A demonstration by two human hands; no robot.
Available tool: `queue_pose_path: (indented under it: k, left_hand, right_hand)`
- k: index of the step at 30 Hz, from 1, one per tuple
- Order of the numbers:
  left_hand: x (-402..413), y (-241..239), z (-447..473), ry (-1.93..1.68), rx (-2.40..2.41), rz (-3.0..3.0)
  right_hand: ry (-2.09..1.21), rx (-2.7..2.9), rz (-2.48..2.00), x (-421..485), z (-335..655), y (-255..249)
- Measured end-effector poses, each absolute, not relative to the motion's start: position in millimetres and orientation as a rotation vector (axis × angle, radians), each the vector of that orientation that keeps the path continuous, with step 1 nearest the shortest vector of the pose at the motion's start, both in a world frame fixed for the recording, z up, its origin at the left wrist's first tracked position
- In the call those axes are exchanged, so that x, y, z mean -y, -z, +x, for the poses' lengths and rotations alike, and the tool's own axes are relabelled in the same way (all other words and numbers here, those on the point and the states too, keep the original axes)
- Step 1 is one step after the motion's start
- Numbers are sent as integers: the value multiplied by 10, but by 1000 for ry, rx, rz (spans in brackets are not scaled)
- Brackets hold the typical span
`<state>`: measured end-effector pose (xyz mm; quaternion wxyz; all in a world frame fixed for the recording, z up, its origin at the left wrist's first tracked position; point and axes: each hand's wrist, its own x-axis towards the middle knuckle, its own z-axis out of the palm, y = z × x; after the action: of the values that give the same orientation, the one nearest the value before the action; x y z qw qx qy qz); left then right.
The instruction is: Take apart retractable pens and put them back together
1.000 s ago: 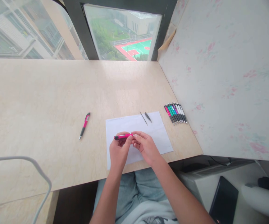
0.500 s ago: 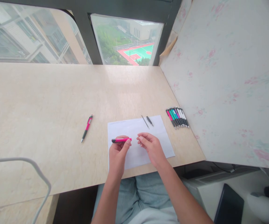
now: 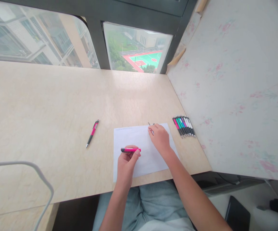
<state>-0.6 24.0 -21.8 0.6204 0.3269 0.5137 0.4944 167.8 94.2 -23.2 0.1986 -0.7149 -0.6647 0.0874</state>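
My left hand (image 3: 127, 162) held the pink pen barrel (image 3: 130, 149) level above the white sheet (image 3: 129, 136) — its grip closed around the barrel's right end, the black end pointing left. My right hand (image 3: 160, 138) sat farther off, at the sheet's far edge, fingertips down over the small dark pen parts (image 3: 149, 123); I could not tell whether that grip had pinched one or only touched them. Just right of the sheet, a row of pens (image 3: 184, 126) lay side by side on the desk (image 3: 57, 96), near the flowered wall (image 3: 225, 80). A lone pink-and-black pen (image 3: 92, 133) lay well left of the sheet — tip toward me.
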Motion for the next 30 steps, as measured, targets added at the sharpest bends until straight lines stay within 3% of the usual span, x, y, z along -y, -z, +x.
queue_pose_path:
  k: [14, 25, 30]
  left_hand:
    - [-222, 247, -4, -1144, -1215, 753]
    - [-229, 254, -15, -1106, -1195, 806]
    - [-249, 196, -13, -1041, -1167, 905]
  right_hand:
    - [-34, 1949, -2015, -970, 1661, 351]
    - [-214, 1842, -1967, -875, 1730, 218]
    - [-585, 1684, -1746, -497, 1762, 99]
